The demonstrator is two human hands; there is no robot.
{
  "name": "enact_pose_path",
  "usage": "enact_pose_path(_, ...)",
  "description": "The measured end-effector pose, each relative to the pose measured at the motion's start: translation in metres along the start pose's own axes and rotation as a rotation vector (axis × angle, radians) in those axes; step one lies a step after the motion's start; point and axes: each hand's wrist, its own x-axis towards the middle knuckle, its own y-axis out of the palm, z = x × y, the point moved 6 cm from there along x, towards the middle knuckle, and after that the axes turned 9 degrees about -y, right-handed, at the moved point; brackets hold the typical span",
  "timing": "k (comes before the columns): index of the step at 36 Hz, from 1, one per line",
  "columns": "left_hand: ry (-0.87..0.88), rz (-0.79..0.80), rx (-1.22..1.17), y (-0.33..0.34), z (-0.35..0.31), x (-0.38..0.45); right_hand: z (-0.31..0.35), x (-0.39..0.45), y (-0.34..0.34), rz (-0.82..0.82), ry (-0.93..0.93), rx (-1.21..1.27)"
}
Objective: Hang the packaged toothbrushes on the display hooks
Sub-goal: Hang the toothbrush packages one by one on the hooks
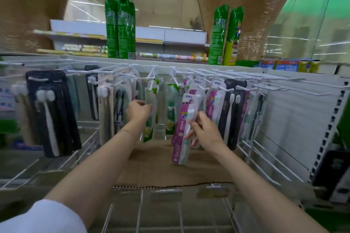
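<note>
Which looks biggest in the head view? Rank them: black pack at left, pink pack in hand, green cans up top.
1. Black pack, though it hangs nearer the camera.
2. Green cans.
3. Pink pack.

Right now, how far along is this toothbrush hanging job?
Well along, it seems. Done: most white display hooks already carry packs, such as the black toothbrush packs on the left. In hand: the right hand holds a purple toothbrush pack, not yet on a hook, while the left hand grips a hanging green pack. Left: hang that pack; the bare hooks at right remain unfilled.
</note>
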Motion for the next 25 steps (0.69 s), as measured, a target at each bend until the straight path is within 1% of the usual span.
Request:
enact_pose_path(5, 0.158, -0.060, -0.011, 0.005, 0.005, -0.014, -0.011, -0.004, -0.020, -0.151, -0.010, -0.101)
enact_pose_path(10, 0.276, -0.135, 0.053, 0.007, 0.001, -0.029, -0.025, -0.016, -0.050, -0.285, 0.013, -0.091)
enact_pose_path(13, 0.358, -0.137, 0.083, 0.013, -0.003, -0.040, -0.033, -0.019, -0.070, -0.374, 0.055, -0.117)
enact_pose_path(15, 0.382, -0.110, 0.094, 0.019, -0.003, -0.046, -0.033, -0.017, -0.081, -0.424, 0.070, -0.137)
enact_pose_path(17, 0.386, -0.072, 0.097, 0.027, -0.003, -0.049, -0.028, -0.012, -0.087, -0.439, 0.048, -0.142)
enact_pose_path(19, 0.373, -0.023, 0.122, 0.034, -0.002, -0.050, -0.023, -0.005, -0.090, -0.416, 0.028, -0.174)
enact_pose_path(22, 0.284, 0.080, 0.156, 0.046, 0.004, -0.045, -0.021, 0.003, -0.095, -0.379, 0.056, -0.229)
enact_pose_path(25, 0.175, 0.141, 0.175, 0.055, 0.012, -0.032, -0.019, 0.009, -0.096, -0.331, 0.067, -0.274)
